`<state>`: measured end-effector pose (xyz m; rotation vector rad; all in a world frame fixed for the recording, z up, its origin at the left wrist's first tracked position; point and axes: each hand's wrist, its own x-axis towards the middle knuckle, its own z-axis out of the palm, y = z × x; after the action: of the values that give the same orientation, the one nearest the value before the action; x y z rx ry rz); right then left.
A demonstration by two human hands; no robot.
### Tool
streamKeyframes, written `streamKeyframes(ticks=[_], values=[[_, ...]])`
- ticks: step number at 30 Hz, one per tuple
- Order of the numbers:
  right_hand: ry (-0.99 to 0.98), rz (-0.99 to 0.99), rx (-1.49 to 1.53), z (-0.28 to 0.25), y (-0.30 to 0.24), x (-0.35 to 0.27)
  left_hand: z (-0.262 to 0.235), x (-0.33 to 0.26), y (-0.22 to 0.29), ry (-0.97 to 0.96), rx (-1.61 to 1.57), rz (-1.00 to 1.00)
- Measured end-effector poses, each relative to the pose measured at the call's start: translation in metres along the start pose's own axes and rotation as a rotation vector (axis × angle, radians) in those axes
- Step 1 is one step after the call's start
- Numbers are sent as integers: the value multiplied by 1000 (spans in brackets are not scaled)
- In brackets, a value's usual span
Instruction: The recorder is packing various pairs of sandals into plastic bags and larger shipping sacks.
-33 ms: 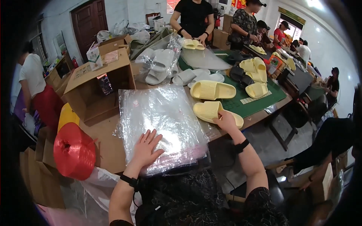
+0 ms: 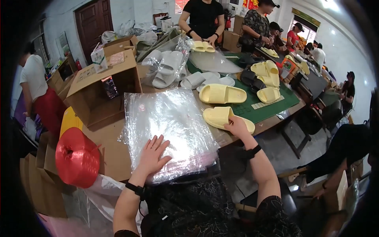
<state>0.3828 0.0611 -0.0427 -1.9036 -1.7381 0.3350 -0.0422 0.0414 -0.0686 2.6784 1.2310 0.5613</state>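
Observation:
My left hand [image 2: 154, 156] lies flat with fingers spread on a stack of clear plastic bags [image 2: 169, 114]. At the table's right edge my right hand [image 2: 238, 127] is closed on the near yellow slipper [image 2: 217, 116], its fingers at the strap opening. A matching yellow slipper [image 2: 222, 93] rests just beyond, pointing the same way. Behind the bags lie grey slippers [image 2: 193, 80], some of them wrapped in clear plastic [image 2: 169, 65].
Left of the bags stand an open cardboard box [image 2: 106, 87] and a red twine roll [image 2: 77, 158]. A green cutting mat [image 2: 286, 98] bears black slippers [image 2: 247, 76] and more yellow ones [image 2: 268, 72]. Across the table a person [image 2: 201, 19] handles yellow slippers; others work farther right.

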Motion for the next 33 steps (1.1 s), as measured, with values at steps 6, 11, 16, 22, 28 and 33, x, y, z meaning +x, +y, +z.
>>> streamKeyframes(ticks=[6, 11, 16, 22, 28, 33], values=[[157, -222, 88, 8, 50, 45, 1, 3, -2, -10, 16, 5], [397, -203, -202, 25, 33, 93, -2, -1, -3, -19, 27, -24], [98, -28, -69, 44, 48, 149, -1, 5, 2, -55, -8, -4], [277, -207, -174, 63, 23, 116, -9, -2, 7, -57, -24, -46], [428, 75, -137, 14, 36, 65, -6, 11, 14, -81, 4, -104], [447, -107, 14, 13, 30, 32, 3, 20, 18, -85, -90, -168]])
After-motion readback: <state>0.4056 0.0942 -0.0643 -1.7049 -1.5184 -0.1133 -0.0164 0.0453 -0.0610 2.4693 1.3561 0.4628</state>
